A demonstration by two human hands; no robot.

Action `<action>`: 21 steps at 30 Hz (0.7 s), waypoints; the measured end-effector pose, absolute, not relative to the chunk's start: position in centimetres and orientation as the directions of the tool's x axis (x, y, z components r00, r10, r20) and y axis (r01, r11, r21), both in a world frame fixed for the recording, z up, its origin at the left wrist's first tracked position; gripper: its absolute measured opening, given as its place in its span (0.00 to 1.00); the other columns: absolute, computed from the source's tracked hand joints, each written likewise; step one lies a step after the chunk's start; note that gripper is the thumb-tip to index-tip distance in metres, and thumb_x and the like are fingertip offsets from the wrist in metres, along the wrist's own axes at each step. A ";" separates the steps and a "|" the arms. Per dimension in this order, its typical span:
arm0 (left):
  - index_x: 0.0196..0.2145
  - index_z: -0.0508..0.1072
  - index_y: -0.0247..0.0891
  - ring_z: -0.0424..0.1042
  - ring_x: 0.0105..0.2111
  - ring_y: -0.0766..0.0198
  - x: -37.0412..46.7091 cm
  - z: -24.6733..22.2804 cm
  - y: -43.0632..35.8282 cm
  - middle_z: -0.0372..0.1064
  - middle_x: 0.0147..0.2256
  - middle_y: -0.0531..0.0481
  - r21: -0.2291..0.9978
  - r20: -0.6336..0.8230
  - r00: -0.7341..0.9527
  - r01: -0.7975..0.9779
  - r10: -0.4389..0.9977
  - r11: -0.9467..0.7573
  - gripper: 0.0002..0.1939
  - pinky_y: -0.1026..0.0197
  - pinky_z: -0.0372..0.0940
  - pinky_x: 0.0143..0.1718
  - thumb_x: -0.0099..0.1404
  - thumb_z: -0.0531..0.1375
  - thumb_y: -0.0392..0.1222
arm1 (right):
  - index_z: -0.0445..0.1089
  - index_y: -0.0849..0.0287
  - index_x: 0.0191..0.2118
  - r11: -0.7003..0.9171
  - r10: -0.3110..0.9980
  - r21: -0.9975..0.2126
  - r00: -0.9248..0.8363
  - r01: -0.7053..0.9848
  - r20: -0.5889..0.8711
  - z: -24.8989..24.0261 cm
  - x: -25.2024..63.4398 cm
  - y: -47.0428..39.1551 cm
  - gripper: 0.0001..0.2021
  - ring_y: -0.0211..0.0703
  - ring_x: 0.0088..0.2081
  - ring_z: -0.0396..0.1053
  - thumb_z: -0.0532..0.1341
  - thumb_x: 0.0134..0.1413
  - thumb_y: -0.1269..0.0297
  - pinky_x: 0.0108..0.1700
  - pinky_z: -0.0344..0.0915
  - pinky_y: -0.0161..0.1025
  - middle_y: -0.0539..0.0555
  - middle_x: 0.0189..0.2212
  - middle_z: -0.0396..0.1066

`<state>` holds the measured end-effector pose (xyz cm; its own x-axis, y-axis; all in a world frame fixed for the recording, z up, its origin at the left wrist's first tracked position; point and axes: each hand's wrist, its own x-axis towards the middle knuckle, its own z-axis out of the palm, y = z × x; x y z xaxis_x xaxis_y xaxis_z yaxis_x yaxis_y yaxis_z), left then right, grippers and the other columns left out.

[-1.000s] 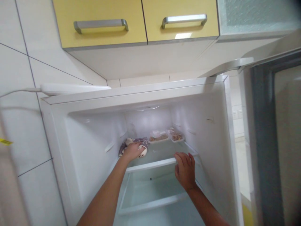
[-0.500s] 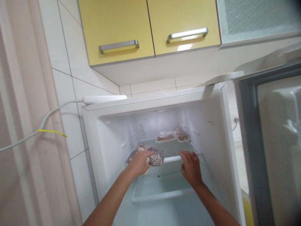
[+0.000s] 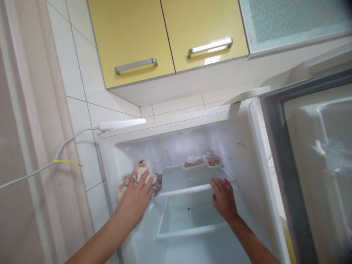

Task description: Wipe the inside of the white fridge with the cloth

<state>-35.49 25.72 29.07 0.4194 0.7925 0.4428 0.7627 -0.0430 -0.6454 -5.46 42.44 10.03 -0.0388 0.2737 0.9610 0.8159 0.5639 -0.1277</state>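
Observation:
A patterned cloth [image 3: 143,169] lies bunched under my left hand [image 3: 137,194], against the left inner wall of the open fridge [image 3: 176,124]. The fingers of that hand are spread over the cloth and press on it. My right hand [image 3: 224,198] is at the right end of the upper shelf's front edge [image 3: 187,190], with its curled fingertips touching the edge. Two clear-wrapped food trays stand at the back of the upper shelf, one in the middle [image 3: 194,162] and one to its right [image 3: 212,160]. A small dark speck [image 3: 188,209] shows further down.
The fridge door [image 3: 291,165] stands open on the right. Yellow cupboards [image 3: 132,40] with metal handles hang above. A white device [image 3: 121,124] with a cable lies on the fridge top at left. A pink curtain [image 3: 35,128] hangs at far left.
My left hand has moved left with the cloth, from above the shelf's front edge to the left wall, and its fingers have spread. My right hand has stayed at the shelf edge. The view has shifted slightly.

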 end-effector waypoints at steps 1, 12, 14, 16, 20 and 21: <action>0.49 0.79 0.49 0.55 0.67 0.38 -35.5 28.6 26.3 0.68 0.61 0.41 -0.612 0.444 0.390 0.789 0.806 -0.045 0.23 0.25 0.46 0.64 0.62 0.56 0.29 | 0.68 0.57 0.55 0.566 0.275 -0.129 -0.039 0.814 0.961 10.1 -5.4 42.4 0.27 0.48 0.56 0.67 0.56 0.49 0.80 0.68 0.51 0.54 0.55 0.51 0.75; 0.45 0.78 0.35 0.71 0.49 0.45 -33.5 32.3 37.6 0.76 0.44 0.33 -0.447 0.638 0.204 0.883 0.742 0.142 0.19 0.37 0.52 0.61 0.65 0.49 0.29 | 0.67 0.55 0.54 0.587 0.238 -0.129 -0.017 0.799 0.971 9.9 -5.6 42.8 0.26 0.49 0.55 0.67 0.55 0.50 0.81 0.67 0.51 0.55 0.54 0.50 0.75; 0.47 0.77 0.35 0.70 0.49 0.46 -33.5 32.8 38.7 0.75 0.46 0.33 -0.447 0.641 0.225 0.887 0.734 0.119 0.21 0.38 0.54 0.60 0.66 0.47 0.29 | 0.67 0.55 0.54 0.584 0.239 -0.135 -0.011 0.801 0.971 9.9 -5.7 43.0 0.26 0.49 0.55 0.67 0.55 0.49 0.81 0.67 0.50 0.55 0.54 0.50 0.75; 0.51 0.75 0.37 0.67 0.55 0.46 -33.2 33.0 39.3 0.72 0.53 0.34 -0.480 0.628 0.292 0.875 0.722 0.063 0.23 0.38 0.53 0.62 0.68 0.45 0.30 | 0.67 0.55 0.54 0.589 0.234 -0.135 -0.009 0.796 0.972 9.8 -5.8 43.1 0.25 0.49 0.55 0.67 0.55 0.49 0.80 0.67 0.50 0.55 0.54 0.50 0.75; 0.55 0.74 0.42 0.55 0.67 0.47 -31.6 33.1 38.8 0.64 0.63 0.38 -0.545 0.549 0.483 0.825 0.682 -0.146 0.26 0.39 0.45 0.67 0.68 0.46 0.29 | 0.68 0.55 0.53 0.597 0.227 -0.147 0.009 0.789 0.974 9.8 -5.9 43.2 0.24 0.48 0.54 0.67 0.56 0.50 0.80 0.67 0.49 0.54 0.54 0.50 0.75; 0.54 0.75 0.41 0.55 0.67 0.47 -31.2 33.0 38.3 0.66 0.62 0.37 -0.555 0.525 0.506 0.813 0.684 -0.175 0.25 0.39 0.43 0.68 0.66 0.47 0.28 | 0.68 0.55 0.53 0.593 0.232 -0.150 0.010 0.791 0.973 9.8 -5.9 43.1 0.24 0.48 0.54 0.67 0.56 0.49 0.80 0.67 0.49 0.54 0.54 0.49 0.75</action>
<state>-31.23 38.33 32.99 0.5061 0.6841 0.5253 0.8130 -0.1751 -0.5553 -5.91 43.15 9.83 0.0105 0.2324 0.9726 0.7910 0.5931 -0.1502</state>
